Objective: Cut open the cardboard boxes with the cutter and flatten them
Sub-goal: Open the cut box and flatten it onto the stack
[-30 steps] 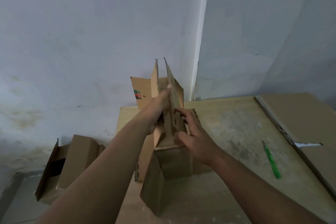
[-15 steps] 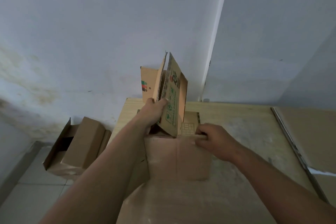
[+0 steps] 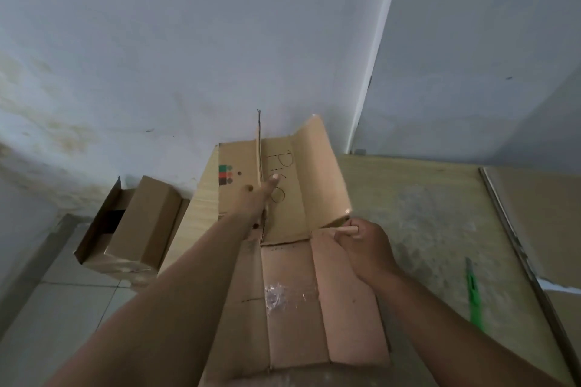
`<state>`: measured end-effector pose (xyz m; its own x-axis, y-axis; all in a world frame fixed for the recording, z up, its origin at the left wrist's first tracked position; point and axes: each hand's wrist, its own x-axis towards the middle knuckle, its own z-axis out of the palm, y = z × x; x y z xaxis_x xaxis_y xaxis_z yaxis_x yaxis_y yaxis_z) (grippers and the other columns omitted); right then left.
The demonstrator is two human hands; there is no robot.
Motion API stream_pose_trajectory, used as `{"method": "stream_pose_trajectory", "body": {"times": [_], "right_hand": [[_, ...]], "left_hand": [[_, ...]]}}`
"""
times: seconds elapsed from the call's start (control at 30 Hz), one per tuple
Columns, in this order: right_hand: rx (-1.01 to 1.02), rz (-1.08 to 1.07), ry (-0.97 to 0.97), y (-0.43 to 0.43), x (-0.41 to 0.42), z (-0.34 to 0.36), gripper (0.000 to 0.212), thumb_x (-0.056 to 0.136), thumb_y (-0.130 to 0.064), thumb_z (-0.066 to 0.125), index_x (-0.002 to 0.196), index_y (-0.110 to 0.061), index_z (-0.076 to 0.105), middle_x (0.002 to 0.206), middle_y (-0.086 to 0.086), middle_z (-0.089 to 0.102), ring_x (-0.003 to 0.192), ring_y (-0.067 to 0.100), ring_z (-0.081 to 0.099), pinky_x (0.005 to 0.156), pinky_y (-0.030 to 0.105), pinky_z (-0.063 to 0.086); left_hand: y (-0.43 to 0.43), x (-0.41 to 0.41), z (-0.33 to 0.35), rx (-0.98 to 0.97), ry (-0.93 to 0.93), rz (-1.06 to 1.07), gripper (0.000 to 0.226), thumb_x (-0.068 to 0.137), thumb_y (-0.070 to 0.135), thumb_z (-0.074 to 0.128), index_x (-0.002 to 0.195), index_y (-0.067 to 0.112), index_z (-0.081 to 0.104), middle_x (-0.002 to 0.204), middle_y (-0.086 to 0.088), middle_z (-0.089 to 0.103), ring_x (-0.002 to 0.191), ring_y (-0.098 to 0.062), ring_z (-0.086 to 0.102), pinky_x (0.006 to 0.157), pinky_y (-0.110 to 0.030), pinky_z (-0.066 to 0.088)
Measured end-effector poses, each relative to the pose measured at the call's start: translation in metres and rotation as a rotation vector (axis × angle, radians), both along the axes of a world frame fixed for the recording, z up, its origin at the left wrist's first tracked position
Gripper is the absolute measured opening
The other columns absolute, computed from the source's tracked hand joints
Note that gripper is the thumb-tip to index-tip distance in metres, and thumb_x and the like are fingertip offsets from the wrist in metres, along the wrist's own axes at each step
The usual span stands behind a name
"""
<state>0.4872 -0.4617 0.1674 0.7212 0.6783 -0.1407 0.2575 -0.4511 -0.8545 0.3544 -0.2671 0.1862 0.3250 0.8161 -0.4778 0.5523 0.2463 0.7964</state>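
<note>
Surroundings: green cutter (image 3: 473, 302) lies on the table (image 3: 424, 214) right of the work, well apart from both hands. Further right, a flat cardboard stack (image 3: 540, 229) covers the table's right side, its long edge running diagonally just beside the cutter. Left of the table, a second box (image 3: 135, 226) sits tilted on the tiled floor (image 3: 56, 324) near the wall (image 3: 157, 41), open end facing left. Task item: the cardboard box (image 3: 292, 308) is mid-table. Its near part lies flat with a patch of clear tape on it, and its far panels stand up toward the wall. There is handwriting on the raised panel and colour squares on the left flap. Left hand (image 3: 257, 198) reaches forward with fingers straight, pressing the raised panel beside a thin upright flap edge. Right hand (image 3: 361, 248) has fingers curled, gripping the box's right edge at the fold line. Can't tell if the box's left side overhangs the table's left edge. A wide strip of tabletop shows between box and cutter and runs back to the wall corner.
</note>
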Motion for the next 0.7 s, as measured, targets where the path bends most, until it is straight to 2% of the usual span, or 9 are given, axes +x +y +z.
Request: {"method": "stream_pose_trajectory", "body": {"times": [0.1, 0.17, 0.23, 0.33, 0.43, 0.5, 0.53, 0.6, 0.7], "right_hand": [[-0.075, -0.085, 0.032, 0.001, -0.01, -0.02, 0.032, 0.09, -0.016, 0.07, 0.067, -0.021, 0.047, 0.06, -0.006, 0.046, 0.054, 0.011, 0.041, 0.046, 0.021, 0.029], [-0.111, -0.139, 0.059, 0.001, -0.017, -0.034, 0.035, 0.09, -0.014, 0.067, 0.069, -0.026, 0.041, 0.062, -0.009, 0.043, 0.061, 0.014, 0.044, 0.047, 0.019, 0.029], [-0.138, -0.173, 0.065, 0.001, -0.024, -0.045, 0.031, 0.09, -0.013, 0.066, 0.067, -0.018, 0.046, 0.061, -0.004, 0.046, 0.061, 0.016, 0.045, 0.051, 0.026, 0.03], [-0.171, -0.217, 0.031, 0.002, -0.029, -0.054, 0.027, 0.091, -0.016, 0.066, 0.068, -0.009, 0.052, 0.062, 0.003, 0.052, 0.058, 0.017, 0.047, 0.052, 0.028, 0.029], [-0.246, -0.236, -0.02, -0.003, -0.026, -0.061, 0.026, 0.089, -0.022, 0.069, 0.071, -0.008, 0.057, 0.066, 0.001, 0.056, 0.065, 0.021, 0.054, 0.053, 0.027, 0.034], [-0.296, -0.266, -0.079, -0.01, -0.017, -0.068, 0.02, 0.085, -0.018, 0.07, 0.07, -0.008, 0.063, 0.068, 0.005, 0.063, 0.07, 0.028, 0.061, 0.058, 0.032, 0.039], [-0.321, -0.286, -0.123, -0.015, -0.013, -0.072, 0.01, 0.085, -0.013, 0.068, 0.076, -0.007, 0.069, 0.077, 0.009, 0.067, 0.078, 0.032, 0.064, 0.064, 0.034, 0.043], [-0.36, -0.329, -0.211, -0.023, -0.006, -0.076, 0.018, 0.086, -0.004, 0.06, 0.096, -0.006, 0.075, 0.095, 0.015, 0.07, 0.092, 0.034, 0.064, 0.079, 0.036, 0.048], [-0.277, -0.215, -0.387, -0.02, -0.012, -0.077, 0.016, 0.088, -0.002, 0.06, 0.094, -0.005, 0.074, 0.087, 0.014, 0.07, 0.084, 0.033, 0.063, 0.076, 0.037, 0.048]], "left_hand": [[0.014, -0.023, -0.022, 0.636, 0.308, -0.242, 0.065, 0.091, 0.029, 0.071, 0.15, 0.018, 0.043, 0.152, -0.005, 0.046, 0.132, -0.028, 0.048, 0.106, -0.048, 0.05], [0.022, -0.037, -0.029, 1.012, 0.533, -0.684, 0.054, 0.094, 0.015, 0.059, 0.146, 0.023, 0.045, 0.152, -0.004, 0.045, 0.14, -0.026, 0.04, 0.115, -0.048, 0.038], [0.021, -0.046, -0.04, 1.007, 0.72, -1.047, 0.043, 0.101, 0.031, 0.053, 0.143, 0.025, 0.048, 0.149, -0.002, 0.049, 0.144, -0.025, 0.038, 0.121, -0.058, 0.022], [0.001, -0.06, -0.082, 0.632, 0.864, -1.032, 0.081, 0.099, 0.074, 0.023, 0.162, 0.024, 0.02, 0.171, -0.008, 0.013, 0.159, -0.032, 0.007, 0.117, -0.072, -0.007], [-0.027, -0.078, -0.128, 0.553, 0.741, -0.845, 0.09, 0.09, 0.082, 0.001, 0.162, 0.031, -0.019, 0.17, -0.004, -0.026, 0.157, -0.029, -0.021, 0.12, -0.071, -0.004], [-0.036, -0.086, -0.144, 0.624, 0.697, -0.761, 0.086, 0.093, 0.083, 0.004, 0.16, 0.037, -0.023, 0.169, -0.002, -0.028, 0.156, -0.026, -0.025, 0.122, -0.068, -0.005], [-0.037, -0.088, -0.147, 0.649, 0.68, -0.731, 0.085, 0.094, 0.083, 0.006, 0.159, 0.039, -0.023, 0.169, -0.002, -0.028, 0.156, -0.026, -0.025, 0.122, -0.066, -0.006], [-0.038, -0.09, -0.149, 0.694, 0.641, -0.694, 0.084, 0.094, 0.083, 0.008, 0.159, 0.04, -0.022, 0.169, -0.001, -0.027, 0.155, -0.025, -0.025, 0.122, -0.065, -0.008], [-0.039, -0.091, -0.146, 0.728, 0.616, -0.683, 0.083, 0.095, 0.082, 0.011, 0.159, 0.041, -0.023, 0.169, -0.002, -0.027, 0.155, -0.026, -0.026, 0.123, -0.064, -0.007]]}}
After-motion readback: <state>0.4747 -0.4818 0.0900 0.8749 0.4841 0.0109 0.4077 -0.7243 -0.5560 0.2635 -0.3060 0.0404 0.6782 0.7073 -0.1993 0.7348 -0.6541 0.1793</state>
